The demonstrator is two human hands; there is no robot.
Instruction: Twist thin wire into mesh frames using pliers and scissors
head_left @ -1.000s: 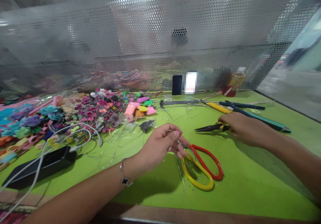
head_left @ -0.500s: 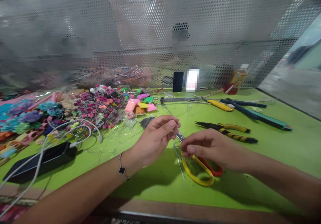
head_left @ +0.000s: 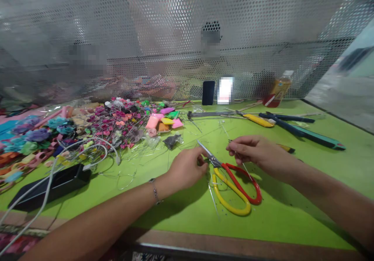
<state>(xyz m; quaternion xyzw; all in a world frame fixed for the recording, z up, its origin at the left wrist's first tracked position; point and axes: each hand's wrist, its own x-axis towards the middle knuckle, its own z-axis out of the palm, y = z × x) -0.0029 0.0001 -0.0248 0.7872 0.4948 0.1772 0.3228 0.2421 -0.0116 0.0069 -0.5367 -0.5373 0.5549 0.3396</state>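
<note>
My left hand (head_left: 187, 167) is closed, its knuckles up, low over the green table (head_left: 292, 222) just left of the scissors' blades. What it pinches is hidden. My right hand (head_left: 257, 152) pinches a thin wire (head_left: 247, 170) that runs down across the scissors. The scissors (head_left: 233, 185), with one red and one yellow handle loop, lie flat between both hands, blades pointing up-left.
A heap of small coloured flowers and beads (head_left: 117, 124) and blue-purple flowers (head_left: 35, 134) fill the left. A black box (head_left: 55, 185) with white cables sits front left. Pliers and cutters (head_left: 292, 124) lie at the back right, with two phones (head_left: 216, 91) and a bottle (head_left: 277, 89) against the perforated metal screen.
My right hand left the black-and-yellow pliers, came to the left hand over the scissors, then drew away to the right with a wire. My left hand sank toward the table.
</note>
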